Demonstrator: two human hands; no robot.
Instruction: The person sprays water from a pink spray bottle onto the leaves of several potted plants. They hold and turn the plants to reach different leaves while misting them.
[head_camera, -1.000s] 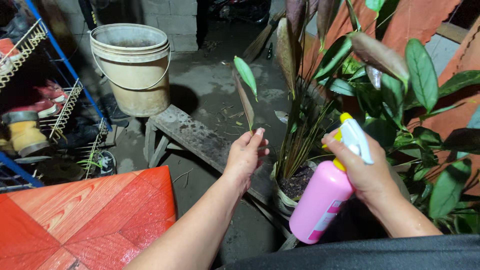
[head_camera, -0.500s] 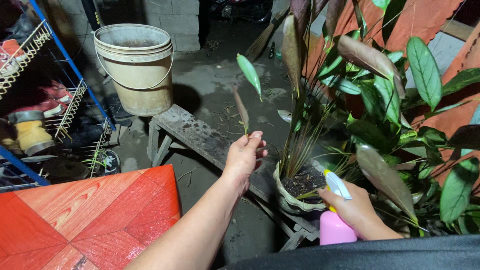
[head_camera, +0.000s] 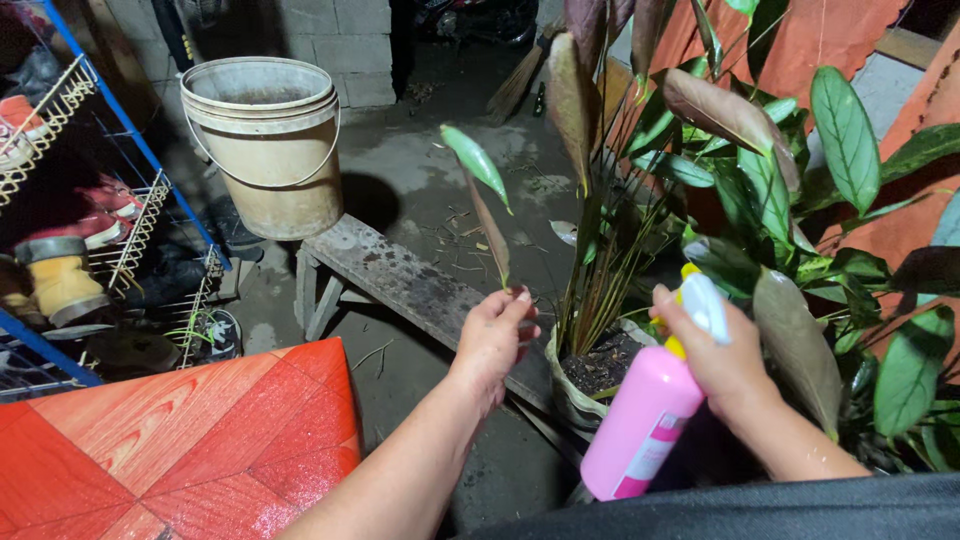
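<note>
Two hands are at work over a potted plant (head_camera: 700, 200). The left hand (head_camera: 495, 335) is nearly closed, its fingertips pinching the base of a thin cutting (head_camera: 485, 205) that rises upright, with one green leaf and one brownish leaf at its top. The right hand (head_camera: 725, 360) is wrapped around the neck of a pink spray bottle (head_camera: 645, 420), a finger up by the white and yellow nozzle, which is tilted toward the plant. The pot (head_camera: 575, 385) sits between the hands, on the near end of a worn wooden bench (head_camera: 400, 280). Wet, dirty concrete floor (head_camera: 430, 180) lies beyond, with a stained bucket (head_camera: 265, 140) standing free by the block wall. A red table (head_camera: 170, 450) fills the lower left corner, its edge close to the left forearm; a wire shoe rack (head_camera: 90, 200) lines the left side. Open floor runs between bench and table.
</note>
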